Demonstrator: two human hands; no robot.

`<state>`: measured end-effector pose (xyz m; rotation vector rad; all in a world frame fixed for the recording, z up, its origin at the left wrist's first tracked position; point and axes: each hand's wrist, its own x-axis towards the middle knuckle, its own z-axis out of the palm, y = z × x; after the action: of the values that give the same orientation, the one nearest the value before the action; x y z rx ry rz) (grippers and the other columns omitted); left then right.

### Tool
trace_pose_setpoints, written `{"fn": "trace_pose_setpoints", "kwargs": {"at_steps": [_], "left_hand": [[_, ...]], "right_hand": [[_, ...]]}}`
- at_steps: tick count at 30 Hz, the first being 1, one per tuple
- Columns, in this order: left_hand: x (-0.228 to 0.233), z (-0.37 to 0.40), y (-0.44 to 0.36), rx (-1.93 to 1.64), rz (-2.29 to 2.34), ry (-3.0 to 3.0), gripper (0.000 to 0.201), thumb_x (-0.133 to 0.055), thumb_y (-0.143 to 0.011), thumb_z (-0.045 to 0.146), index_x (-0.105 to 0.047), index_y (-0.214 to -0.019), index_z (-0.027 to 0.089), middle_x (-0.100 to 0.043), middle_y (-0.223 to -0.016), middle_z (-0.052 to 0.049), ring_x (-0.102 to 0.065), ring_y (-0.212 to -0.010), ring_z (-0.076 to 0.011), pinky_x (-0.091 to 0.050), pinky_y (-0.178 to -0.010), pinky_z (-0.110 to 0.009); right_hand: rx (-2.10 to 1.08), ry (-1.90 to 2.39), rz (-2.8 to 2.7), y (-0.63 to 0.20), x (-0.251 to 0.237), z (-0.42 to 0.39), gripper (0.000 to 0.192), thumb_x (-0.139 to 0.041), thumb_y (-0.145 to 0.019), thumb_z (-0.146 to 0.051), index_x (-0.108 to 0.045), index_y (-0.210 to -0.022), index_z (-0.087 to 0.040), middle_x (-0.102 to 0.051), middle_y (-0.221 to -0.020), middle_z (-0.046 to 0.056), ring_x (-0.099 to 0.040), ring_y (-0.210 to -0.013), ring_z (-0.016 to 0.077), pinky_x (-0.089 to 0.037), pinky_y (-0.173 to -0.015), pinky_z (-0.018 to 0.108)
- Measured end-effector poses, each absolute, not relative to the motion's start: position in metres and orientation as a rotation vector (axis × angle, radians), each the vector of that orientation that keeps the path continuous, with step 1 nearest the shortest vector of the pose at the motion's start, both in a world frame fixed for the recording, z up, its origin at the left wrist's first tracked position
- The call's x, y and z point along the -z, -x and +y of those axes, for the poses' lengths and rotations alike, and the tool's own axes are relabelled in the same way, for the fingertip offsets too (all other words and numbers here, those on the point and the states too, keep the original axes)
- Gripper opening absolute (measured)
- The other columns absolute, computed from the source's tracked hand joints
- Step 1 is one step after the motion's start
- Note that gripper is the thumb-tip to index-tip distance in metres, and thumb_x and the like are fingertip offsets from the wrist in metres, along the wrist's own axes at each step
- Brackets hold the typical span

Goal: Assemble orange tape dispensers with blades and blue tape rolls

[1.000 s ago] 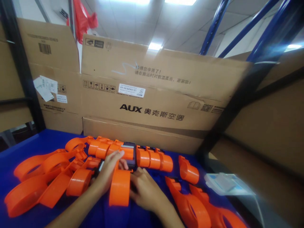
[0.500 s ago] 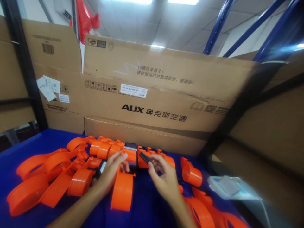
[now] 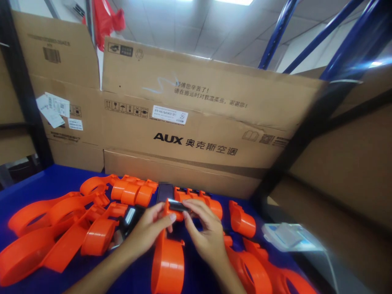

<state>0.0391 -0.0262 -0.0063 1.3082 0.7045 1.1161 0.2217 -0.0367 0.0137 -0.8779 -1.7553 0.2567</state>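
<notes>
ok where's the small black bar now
Low centre in the head view, the small black bar is in the right hand, at the upper end of the orange part in the left hand.

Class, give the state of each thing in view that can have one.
left hand: closed on orange holder
right hand: pinching black piece
orange holder: held at its far end
black piece: held at that same end
cardboard: standing upright
red plastic: hanging

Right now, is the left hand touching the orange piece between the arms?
Touching: the head view shows the left hand gripping the orange piece, thumb across its upper end.
</notes>
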Motion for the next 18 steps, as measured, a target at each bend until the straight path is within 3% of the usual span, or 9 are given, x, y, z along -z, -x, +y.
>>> {"fn": "trace_pose_setpoints", "kwargs": {"at_steps": [7,11,13,18], "left_hand": [[0.007,-0.031,-0.042,-1.149,0.680,-1.196,0.038,-0.079,-0.075,0.026,-0.068,-0.110,0.019,-0.068,-0.083,-0.001,-0.059,-0.069,-0.0130,-0.045,-0.059,-0.022],[0.013,-0.028,-0.041,-1.126,0.712,-1.165,0.026,-0.073,-0.079,0.032,-0.067,-0.098,0.016,-0.060,-0.063,0.003,-0.052,-0.052,-0.0109,-0.042,-0.050,-0.022],[0.015,-0.024,-0.039,-1.148,0.725,-1.142,0.022,-0.071,-0.081,0.035,-0.066,-0.091,0.016,-0.058,-0.058,0.004,-0.050,-0.047,-0.0104,-0.041,-0.047,-0.022],[0.019,-0.013,-0.031,-1.294,0.758,-0.969,0.022,-0.074,-0.075,0.033,-0.061,-0.071,0.017,-0.060,-0.059,0.002,-0.055,-0.050,-0.0113,-0.046,-0.053,-0.023]], "right_hand": [[-0.344,0.832,-1.757,-0.217,-0.009,-0.038,0.025,-0.064,-0.091,-0.017,-0.073,-0.113,-0.027,-0.064,-0.108,0.007,-0.066,-0.085,0.0178,-0.057,-0.077,0.033],[-0.477,0.846,-1.746,-0.218,-0.006,-0.037,0.040,-0.066,-0.090,-0.025,-0.064,-0.130,-0.027,-0.061,-0.118,0.010,-0.065,-0.079,0.0162,-0.057,-0.073,0.032],[-0.537,0.904,-1.669,-0.222,-0.006,-0.034,0.043,-0.062,-0.093,-0.031,-0.058,-0.135,-0.024,-0.065,-0.113,0.010,-0.066,-0.081,0.0176,-0.057,-0.072,0.031],[-0.397,1.323,-2.005,-0.233,-0.007,-0.029,0.021,-0.052,-0.095,-0.027,-0.072,-0.101,-0.021,-0.073,-0.087,0.007,-0.067,-0.077,0.0202,-0.050,-0.070,0.028]]}}
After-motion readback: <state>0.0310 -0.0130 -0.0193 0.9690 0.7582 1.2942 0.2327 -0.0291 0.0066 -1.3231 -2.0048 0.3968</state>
